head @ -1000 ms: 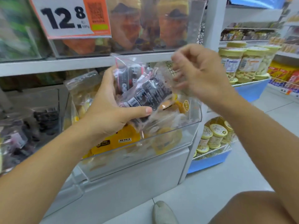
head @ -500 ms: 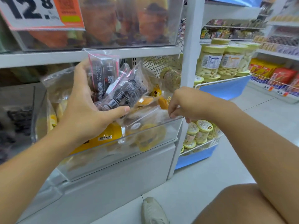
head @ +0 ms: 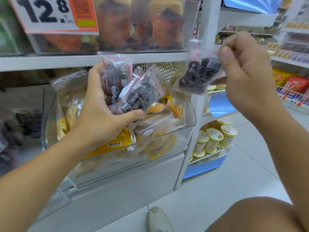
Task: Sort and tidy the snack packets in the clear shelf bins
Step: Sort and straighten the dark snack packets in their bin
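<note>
With the right hand (head: 245,76) pinching one dark packet (head: 199,76) up beside the shelf post, bring it flat onto the bunch (head: 132,91) the left hand (head: 102,118) grips above the clear bin (head: 189,118), labels aligned, so nothing slips

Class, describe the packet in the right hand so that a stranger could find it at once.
Start at the clear bin of yellow packets. Above its right end the right hand pinches a dark packet. It hangs alone in the air, unlike the dark packets bunched in the left hand.
</note>
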Available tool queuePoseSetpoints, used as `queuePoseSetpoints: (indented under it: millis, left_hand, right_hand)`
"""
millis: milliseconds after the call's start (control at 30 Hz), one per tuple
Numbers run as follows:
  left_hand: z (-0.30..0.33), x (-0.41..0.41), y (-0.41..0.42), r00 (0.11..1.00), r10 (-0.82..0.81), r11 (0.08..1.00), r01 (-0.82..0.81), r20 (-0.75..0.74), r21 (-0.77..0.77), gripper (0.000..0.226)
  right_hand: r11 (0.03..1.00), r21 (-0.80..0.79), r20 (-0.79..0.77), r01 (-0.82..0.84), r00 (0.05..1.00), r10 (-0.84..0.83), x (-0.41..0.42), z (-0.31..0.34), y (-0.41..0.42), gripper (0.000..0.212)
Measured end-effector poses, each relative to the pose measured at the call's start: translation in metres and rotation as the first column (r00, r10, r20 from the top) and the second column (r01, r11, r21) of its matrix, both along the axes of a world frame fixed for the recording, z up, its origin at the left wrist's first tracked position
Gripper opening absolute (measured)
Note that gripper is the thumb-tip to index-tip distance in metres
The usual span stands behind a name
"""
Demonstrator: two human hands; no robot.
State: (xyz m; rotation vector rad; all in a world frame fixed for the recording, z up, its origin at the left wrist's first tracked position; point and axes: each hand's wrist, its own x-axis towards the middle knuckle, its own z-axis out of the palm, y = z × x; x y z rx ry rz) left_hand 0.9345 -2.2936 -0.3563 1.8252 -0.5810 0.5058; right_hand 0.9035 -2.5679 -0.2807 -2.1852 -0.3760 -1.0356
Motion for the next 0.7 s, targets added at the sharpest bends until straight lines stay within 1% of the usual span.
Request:
queuePoseSetpoints:
  millis: [67,100,167,233,300,400,433,467,500,533,567,600,633,700]
  left_hand:
    - [0.009,-0.008,0.009,1.000,0.003,1.000,-0.003,0.021,-0.026,0.106]
    - [0.014,-0.015,0.014,1.000,0.008,0.999,-0.007,0.029,-0.033,0.106]
    - [0.023,-0.029,0.031,0.998,0.031,0.999,-0.028,0.061,-0.036,0.107]
    - [0.028,-0.042,0.059,0.994,0.076,0.996,-0.073,0.081,-0.042,0.106]
    - [0.032,-0.055,0.098,0.983,0.162,0.986,-0.158,0.090,-0.052,0.106]
    - [0.036,-0.078,0.159,0.944,0.307,0.951,-0.302,0.120,-0.058,0.109]
    - [0.034,-0.086,0.177,0.924,0.364,0.931,-0.358,0.122,-0.064,0.107]
    - [0.030,-0.094,0.192,0.901,0.418,0.908,-0.413,0.120,-0.064,0.107]
    - [0.026,-0.101,0.206,0.876,0.469,0.883,-0.466,0.112,-0.052,0.108]
    - [0.021,-0.107,0.216,0.852,0.515,0.857,-0.514,0.095,-0.031,0.109]
    - [0.017,-0.111,0.224,0.833,0.548,0.835,-0.550,0.079,-0.009,0.110]
    - [0.013,-0.114,0.231,0.823,0.563,0.825,-0.566,0.075,0.011,0.109]
    - [0.011,-0.116,0.236,0.820,0.567,0.821,-0.570,0.080,0.023,0.107]
    - [0.011,-0.115,0.240,0.811,0.581,0.812,-0.584,0.072,0.027,0.104]
  right_hand:
    - [0.989,0.115,0.065,-0.093,0.994,0.086,-0.010,0.006,0.023,0.018]
    - [0.977,0.168,0.060,-0.135,0.990,0.127,-0.012,0.007,0.038,0.019]
    - [0.917,0.331,-0.015,-0.224,0.970,0.242,-0.013,0.005,0.072,0.017]
    - [0.833,0.479,-0.104,-0.278,0.924,0.368,-0.011,-0.001,0.113,0.015]
    - [0.767,0.551,-0.154,-0.329,0.863,0.481,-0.008,-0.008,0.154,0.017]
    - [0.670,0.617,-0.231,-0.412,0.720,0.655,-0.005,-0.014,0.211,0.022]
    - [0.653,0.624,-0.259,-0.429,0.675,0.691,-0.004,-0.015,0.228,0.023]
    - [0.656,0.606,-0.276,-0.450,0.655,0.703,-0.003,-0.016,0.243,0.023]
    - [0.703,0.527,-0.270,-0.478,0.690,0.672,-0.002,-0.017,0.255,0.022]
    - [0.782,0.367,-0.224,-0.504,0.767,0.601,0.000,-0.019,0.264,0.020]
    - [0.846,0.161,-0.152,-0.509,0.834,0.530,0.003,-0.019,0.273,0.016]
    - [0.871,-0.030,-0.091,-0.490,0.869,0.486,0.006,-0.020,0.281,0.013]
    - [0.873,-0.170,-0.066,-0.457,0.889,0.453,0.008,-0.020,0.289,0.011]
    - [0.849,-0.383,-0.052,-0.364,0.926,0.374,0.016,-0.021,0.304,0.012]
